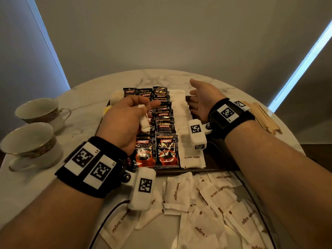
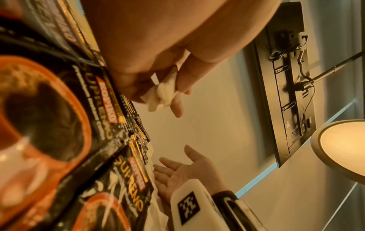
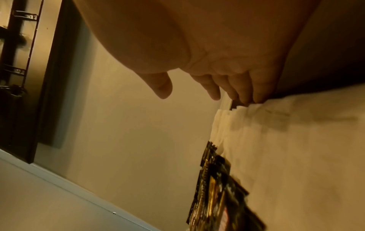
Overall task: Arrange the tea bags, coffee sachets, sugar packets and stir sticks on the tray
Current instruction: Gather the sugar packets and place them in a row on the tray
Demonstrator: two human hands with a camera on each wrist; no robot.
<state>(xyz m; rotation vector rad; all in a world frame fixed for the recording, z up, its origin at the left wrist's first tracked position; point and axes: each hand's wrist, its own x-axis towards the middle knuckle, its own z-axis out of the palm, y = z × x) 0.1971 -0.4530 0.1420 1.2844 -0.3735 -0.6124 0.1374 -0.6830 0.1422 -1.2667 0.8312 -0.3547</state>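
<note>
Head view: a dark tray [image 1: 218, 163] sits on a round marble table [image 1: 86, 182], holding 2 columns of black coffee sachets [image 1: 162, 123] and, just to their right, a column of white sugar packets [image 1: 181, 112] overlapping one another. The left hand [image 1: 124, 121] hovers over the left part of the tray, its fingers curled around a white sugar packet [image 1: 145, 121] that hangs below the palm above the sachets. In the left wrist view the same packet [image 2: 162, 93] is pinched between thumb and fingers. The right hand [image 1: 203, 97] is held open, palm turned inward, thumb up, at the right side of the packet column; in the right wrist view its fingertips [image 3: 247, 93] reach the far end of that column, and it holds nothing. A loose heap of brown sugar packets [image 1: 206, 203] lies on the table in front of the tray's near edge. Wooden stir sticks [image 1: 264, 117] lie in a pile on the table to the right of the tray. 2 teacups [image 1: 30, 141] stand at the left. A yellowish item peeks out behind the left hand; I cannot tell what it is.
</note>
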